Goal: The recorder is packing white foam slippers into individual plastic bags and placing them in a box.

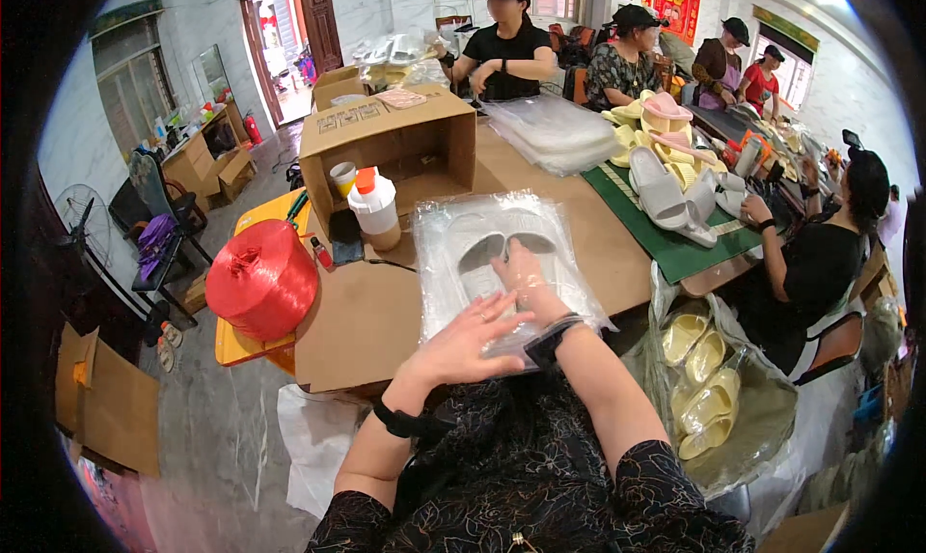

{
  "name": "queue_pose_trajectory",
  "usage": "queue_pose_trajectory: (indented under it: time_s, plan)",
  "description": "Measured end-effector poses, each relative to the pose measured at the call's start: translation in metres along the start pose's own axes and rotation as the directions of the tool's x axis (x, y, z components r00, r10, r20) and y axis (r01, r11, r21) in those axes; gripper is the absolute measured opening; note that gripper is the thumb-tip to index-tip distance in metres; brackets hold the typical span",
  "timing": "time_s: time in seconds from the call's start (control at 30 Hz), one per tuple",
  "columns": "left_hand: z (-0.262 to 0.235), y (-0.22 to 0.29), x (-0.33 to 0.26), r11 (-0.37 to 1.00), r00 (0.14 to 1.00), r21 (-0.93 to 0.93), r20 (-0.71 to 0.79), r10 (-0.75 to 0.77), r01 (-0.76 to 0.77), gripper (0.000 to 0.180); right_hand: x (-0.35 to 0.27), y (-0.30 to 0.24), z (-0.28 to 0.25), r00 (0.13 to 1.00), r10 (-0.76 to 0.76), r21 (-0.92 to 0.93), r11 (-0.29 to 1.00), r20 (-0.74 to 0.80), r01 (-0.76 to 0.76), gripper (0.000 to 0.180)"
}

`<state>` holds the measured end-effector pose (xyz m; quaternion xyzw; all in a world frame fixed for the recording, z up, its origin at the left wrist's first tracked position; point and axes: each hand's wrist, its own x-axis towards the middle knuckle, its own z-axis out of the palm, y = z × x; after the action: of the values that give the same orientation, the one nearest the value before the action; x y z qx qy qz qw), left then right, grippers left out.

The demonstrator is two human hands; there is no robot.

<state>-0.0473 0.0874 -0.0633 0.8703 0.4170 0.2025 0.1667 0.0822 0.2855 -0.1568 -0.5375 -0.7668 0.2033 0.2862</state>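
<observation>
A pair of grey slippers lies in front of me on clear plastic bags, toes pointing away. Plastic film shows around the pair; whether they are fully inside a bag I cannot tell. My right hand is at the right slipper, its fingers bent at the strap opening and seemingly gripping it, the tips partly hidden. Over the near part of the bags, left of my right wrist, my left hand is open with fingers spread, holding nothing.
A cardboard box, a white bottle and a red twine roll stand on the left. Stacked clear bags and loose slippers lie beyond. A sack of yellow slippers sits right. Several co-workers are around the tables.
</observation>
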Motion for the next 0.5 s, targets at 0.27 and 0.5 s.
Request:
queue_pose_trajectory:
  time_s: [0.27, 0.5]
  plan:
    - [0.027, -0.066, -0.010, 0.883, 0.821, -0.042, -0.350, -0.452, 0.468, 0.078, -0.142, -0.023, -0.060, 0.885, -0.466, -0.051, 0.884, -0.008, 0.465, 0.043]
    - [0.063, -0.094, -0.024, 0.859, 0.814, -0.056, -0.295, -0.501, 0.508, 0.081, -0.161, -0.061, -0.176, 0.961, -0.274, 0.613, 0.766, 0.040, 0.193, 0.012]
